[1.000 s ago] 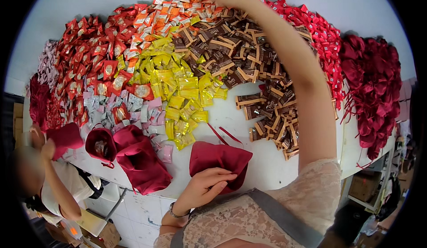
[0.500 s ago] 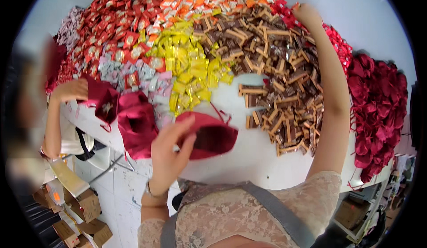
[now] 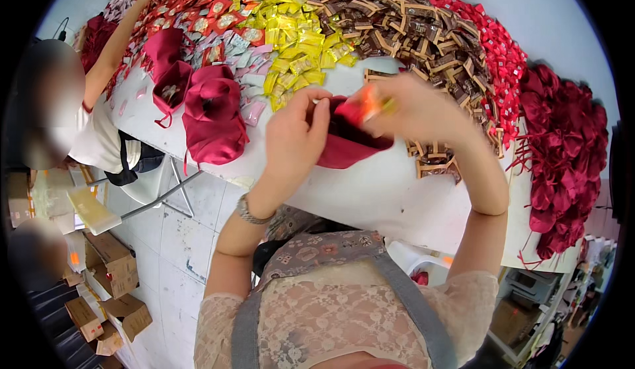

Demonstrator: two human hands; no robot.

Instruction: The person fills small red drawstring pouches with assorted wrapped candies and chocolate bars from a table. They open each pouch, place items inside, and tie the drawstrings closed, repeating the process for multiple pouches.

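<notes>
My left hand (image 3: 294,137) pinches the rim of a dark red fabric pouch (image 3: 354,154), which rests on the white table with its mouth open. Over that mouth is my right hand (image 3: 420,108), smeared by motion, with its fingers closed on several small wrapped sweets (image 3: 364,104) in red, orange and yellow. Left of the pouch stand two more dark red pouches, a plump one (image 3: 215,131) and one with wrapped pieces inside (image 3: 172,88).
Beyond my hands lie heaps of red packets (image 3: 218,5), yellow packets (image 3: 297,38), brown wafer-like packets (image 3: 423,28) and small red sweets (image 3: 499,71). Dark red pouches (image 3: 562,157) pile up at the right. A co-worker's arm (image 3: 119,51) reaches across the left end.
My right hand has come back from the far heap to the pouch, now with sweets in it. The view has shifted. The co-worker's hand has left the pouches and reaches farther back.
</notes>
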